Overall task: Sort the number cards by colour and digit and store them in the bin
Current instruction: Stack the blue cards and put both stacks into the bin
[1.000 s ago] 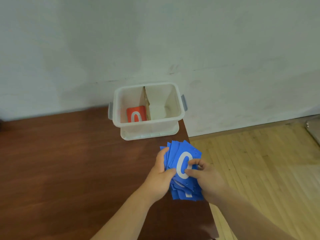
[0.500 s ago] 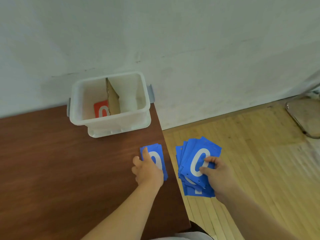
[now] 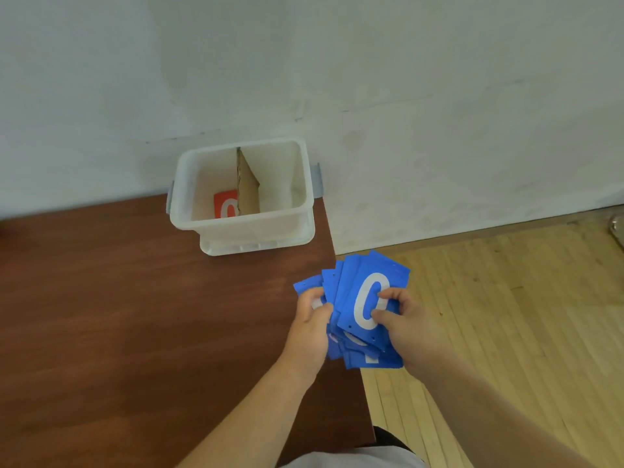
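A white plastic bin (image 3: pixel 243 226) stands on the brown table (image 3: pixel 118 315) against the wall, split by a cardboard divider (image 3: pixel 249 192). A red card with a white 0 (image 3: pixel 225 207) lies in its left compartment; the right compartment shows no card. My right hand (image 3: pixel 403 327) holds a fan of blue number cards (image 3: pixel 358 288) over the table's right edge, thumb and forefinger pinching the top card, a white 0. My left hand (image 3: pixel 310 329) grips the fan's left edge. A single blue card (image 3: pixel 304 286) lies on the table, partly hidden under my left fingers.
The table's right edge runs just under the fan, with light wooden floor (image 3: pixel 506 332) beyond it. The white wall (image 3: pixel 371 96) is right behind the bin. A metal object (image 3: pixel 618 228) shows at the far right edge.
Half a second ago my left hand pressed one blue 0 card on the table, apart from the fan. It has come back to the fan, which my right hand moved left.
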Demonstrator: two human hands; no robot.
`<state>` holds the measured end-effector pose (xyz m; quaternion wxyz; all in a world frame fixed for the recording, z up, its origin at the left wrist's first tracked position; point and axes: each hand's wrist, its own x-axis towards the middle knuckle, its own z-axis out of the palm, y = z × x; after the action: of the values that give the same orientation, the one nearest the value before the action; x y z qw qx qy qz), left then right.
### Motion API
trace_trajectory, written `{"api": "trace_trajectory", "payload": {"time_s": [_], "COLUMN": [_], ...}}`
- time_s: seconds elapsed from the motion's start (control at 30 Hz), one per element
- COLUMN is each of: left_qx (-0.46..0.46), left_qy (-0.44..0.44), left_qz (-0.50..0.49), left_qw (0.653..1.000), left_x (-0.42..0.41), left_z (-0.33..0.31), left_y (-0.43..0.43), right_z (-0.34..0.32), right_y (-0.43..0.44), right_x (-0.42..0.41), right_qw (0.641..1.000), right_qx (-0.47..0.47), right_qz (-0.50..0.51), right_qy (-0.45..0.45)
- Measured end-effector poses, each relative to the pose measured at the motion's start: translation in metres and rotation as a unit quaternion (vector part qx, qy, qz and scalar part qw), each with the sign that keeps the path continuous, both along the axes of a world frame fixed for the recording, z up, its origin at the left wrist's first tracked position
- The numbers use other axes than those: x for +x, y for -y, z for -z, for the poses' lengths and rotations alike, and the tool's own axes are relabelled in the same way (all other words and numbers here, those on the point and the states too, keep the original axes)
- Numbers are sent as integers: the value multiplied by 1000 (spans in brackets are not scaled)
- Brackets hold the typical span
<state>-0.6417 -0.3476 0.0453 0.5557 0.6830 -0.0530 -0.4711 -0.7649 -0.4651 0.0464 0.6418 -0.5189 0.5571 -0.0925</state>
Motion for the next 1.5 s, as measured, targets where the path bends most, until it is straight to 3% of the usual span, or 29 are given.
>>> {"api": "trace_trajectory", "payload": {"time_s": [0.23,0.47,0.73,0.83,0.9,1.0,1.13,1.23,1.5], "left_qx": [-53,-107,-145,-118,-22,51,97,106,100], "left_qy": [61,83,110,159,260,403,492,519,505], "left_qz": [18,-86,-89,-82,-72,-2,119,174,200], "left_qw": [997,987,979,977,963,914,857,830,834], "left_x": [15,59,144,197,238,288,333,356,395], "left_z": [-23,-40,-37,-30,-32,-43,-51,-41,8], "left_y": [-15,-54,-149,-211,-251,-300,-331,-335,-329], "right_z": [-25,-46,-69,-70,-72,-70,-62,-54,-29], "right_y": [-16,-52,-132,-175,-200,-230,-260,-266,-253], "right_x": [36,80,176,223,253,296,341,363,405], "right_qw": [975,984,959,936,903,832,752,737,727], "right_qx": [-106,-34,-128,-204,-260,-323,-393,-413,-453], "right_qz": [-196,-120,-225,-278,-341,-450,-516,-521,-508], "right_qy": [-19,126,113,66,27,-40,-119,-123,-92]}}
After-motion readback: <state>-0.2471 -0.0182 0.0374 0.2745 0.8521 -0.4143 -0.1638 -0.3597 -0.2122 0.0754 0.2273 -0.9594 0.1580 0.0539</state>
